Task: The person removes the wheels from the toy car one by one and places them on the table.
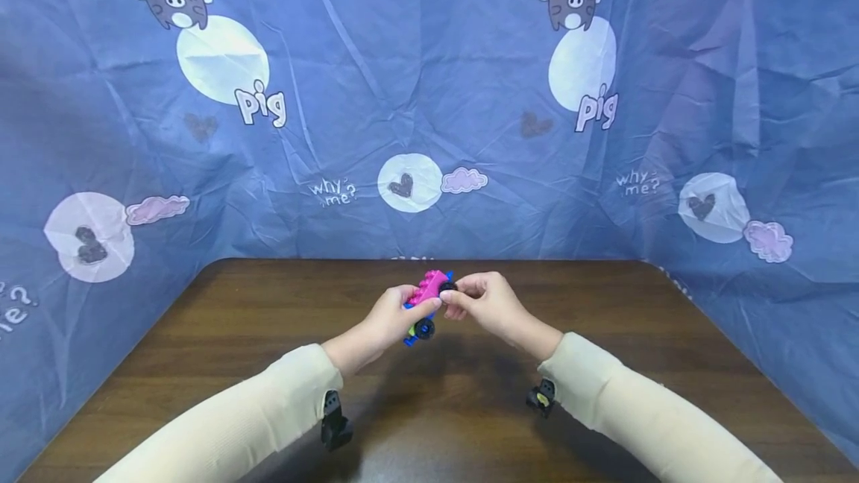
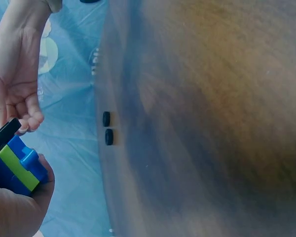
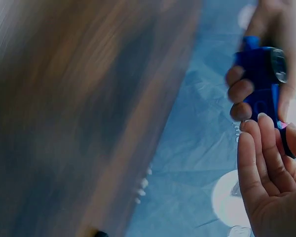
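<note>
Above the table, my left hand (image 1: 392, 319) grips a toy car (image 1: 429, 289) built of blocks, with a pink studded block on top and blue and lime parts below. One black wheel (image 1: 425, 329) sits on the near end of its side. At the far end, my right hand (image 1: 493, 305) pinches another black wheel (image 1: 447, 287) between thumb and fingers, against the car. The right wrist view shows the car's blue underside (image 3: 259, 66), the left fingers wrapped about it. In the left wrist view the lime strip (image 2: 18, 170) shows between blue parts.
Two small black wheels, one (image 2: 106, 118) beside the other (image 2: 109, 137), stand near the edge of the brown wooden table (image 1: 268, 304). A blue printed cloth (image 1: 416, 95) hangs behind and at the sides. Black devices (image 1: 335, 423) are strapped at both wrists.
</note>
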`<state>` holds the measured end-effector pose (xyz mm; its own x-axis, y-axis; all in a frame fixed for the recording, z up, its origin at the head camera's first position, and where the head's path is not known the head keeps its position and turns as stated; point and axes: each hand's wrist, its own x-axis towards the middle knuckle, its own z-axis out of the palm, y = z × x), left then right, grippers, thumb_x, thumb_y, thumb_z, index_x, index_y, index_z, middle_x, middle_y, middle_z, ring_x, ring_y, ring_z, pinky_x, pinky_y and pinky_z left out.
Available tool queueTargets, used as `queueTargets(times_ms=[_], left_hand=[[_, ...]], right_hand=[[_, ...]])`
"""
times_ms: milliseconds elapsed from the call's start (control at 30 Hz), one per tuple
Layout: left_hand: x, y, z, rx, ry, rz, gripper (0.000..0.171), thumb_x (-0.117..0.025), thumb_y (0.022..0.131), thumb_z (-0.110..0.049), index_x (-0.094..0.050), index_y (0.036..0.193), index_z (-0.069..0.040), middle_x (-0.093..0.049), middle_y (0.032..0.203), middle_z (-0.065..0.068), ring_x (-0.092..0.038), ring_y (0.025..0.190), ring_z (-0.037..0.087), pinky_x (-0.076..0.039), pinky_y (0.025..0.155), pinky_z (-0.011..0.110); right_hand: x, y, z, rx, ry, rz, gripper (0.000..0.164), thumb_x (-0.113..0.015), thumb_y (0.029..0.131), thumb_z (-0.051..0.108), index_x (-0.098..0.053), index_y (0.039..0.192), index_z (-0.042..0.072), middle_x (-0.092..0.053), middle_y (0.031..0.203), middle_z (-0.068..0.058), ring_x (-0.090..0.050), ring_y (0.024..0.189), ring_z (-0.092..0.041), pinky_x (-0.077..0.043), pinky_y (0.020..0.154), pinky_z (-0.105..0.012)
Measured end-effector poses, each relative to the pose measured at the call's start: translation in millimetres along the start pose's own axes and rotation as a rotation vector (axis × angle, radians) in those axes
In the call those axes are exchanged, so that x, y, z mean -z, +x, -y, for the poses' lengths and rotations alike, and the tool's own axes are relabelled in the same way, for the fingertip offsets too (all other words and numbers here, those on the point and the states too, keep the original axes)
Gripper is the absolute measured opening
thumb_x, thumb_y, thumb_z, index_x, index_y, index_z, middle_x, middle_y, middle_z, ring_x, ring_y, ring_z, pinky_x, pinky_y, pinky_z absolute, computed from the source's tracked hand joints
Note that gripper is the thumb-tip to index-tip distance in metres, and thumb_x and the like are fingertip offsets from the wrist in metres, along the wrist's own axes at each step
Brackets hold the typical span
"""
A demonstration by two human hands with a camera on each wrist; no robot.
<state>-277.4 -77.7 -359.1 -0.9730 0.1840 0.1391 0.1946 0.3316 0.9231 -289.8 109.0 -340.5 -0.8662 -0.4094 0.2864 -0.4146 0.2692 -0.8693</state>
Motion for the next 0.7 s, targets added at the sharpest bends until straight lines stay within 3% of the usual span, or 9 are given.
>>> queueTargets(times_ms=[133,267,467,600,700], left_hand=[[1.4,0.7,-2.1,0.028,-0.047,0.003,0.031,-0.068,0.091,-0.024,-0.064,0.099,0.005,-0.065,0.075,0.006,-0.058,0.062,0.01,-0.048,0.057,0.023],[4.3,1.5,-7.2,0.031,-0.117,0.018,0.032,-0.067,0.092,-0.023,-0.064,0.109,0.004,-0.069,0.089,0.009,-0.061,0.074,0.01,-0.05,0.07,0.024],[7.3,1.7,-9.6,0.01,-0.151,0.067,0.039,-0.065,0.092,-0.02,-0.06,0.125,0.001,-0.069,0.109,0.012,-0.062,0.088,0.011,-0.05,0.084,0.028],[8.7,0.7,-5.2,0.011,-0.181,0.052,0.04,-0.067,0.09,-0.017,-0.06,0.125,0.001,-0.07,0.11,0.014,-0.063,0.085,0.01,-0.051,0.079,0.029],[9.2,1.4,-0.5,0.041,-0.233,0.036,0.041,-0.069,0.088,-0.014,-0.059,0.125,0.001,-0.069,0.113,0.018,-0.064,0.085,0.011,-0.053,0.072,0.03]], right_hand=[[2.5,1.1,0.8,-0.029,0.051,0.019,0.023,-0.065,0.092,0.013,-0.067,0.09,-0.011,-0.071,0.073,-0.017,-0.07,0.067,-0.026,-0.057,0.07,-0.049],[4.6,1.9,6.0,-0.052,0.088,-0.043,0.021,-0.069,0.089,0.011,-0.065,0.091,-0.009,-0.072,0.076,-0.014,-0.069,0.066,-0.018,-0.058,0.07,-0.045],[4.0,2.1,9.3,-0.123,0.177,-0.175,0.017,-0.074,0.084,0.006,-0.062,0.092,-0.004,-0.071,0.073,-0.001,-0.068,0.066,-0.011,-0.058,0.071,-0.034],[3.3,1.4,8.4,-0.149,0.263,-0.182,0.017,-0.072,0.084,0.001,-0.06,0.095,-0.004,-0.07,0.072,0.003,-0.07,0.067,-0.011,-0.058,0.069,-0.028],[4.6,1.4,7.6,-0.133,0.303,-0.175,0.019,-0.068,0.086,-0.001,-0.057,0.101,-0.006,-0.071,0.074,0.002,-0.07,0.069,-0.013,-0.058,0.071,-0.03]])
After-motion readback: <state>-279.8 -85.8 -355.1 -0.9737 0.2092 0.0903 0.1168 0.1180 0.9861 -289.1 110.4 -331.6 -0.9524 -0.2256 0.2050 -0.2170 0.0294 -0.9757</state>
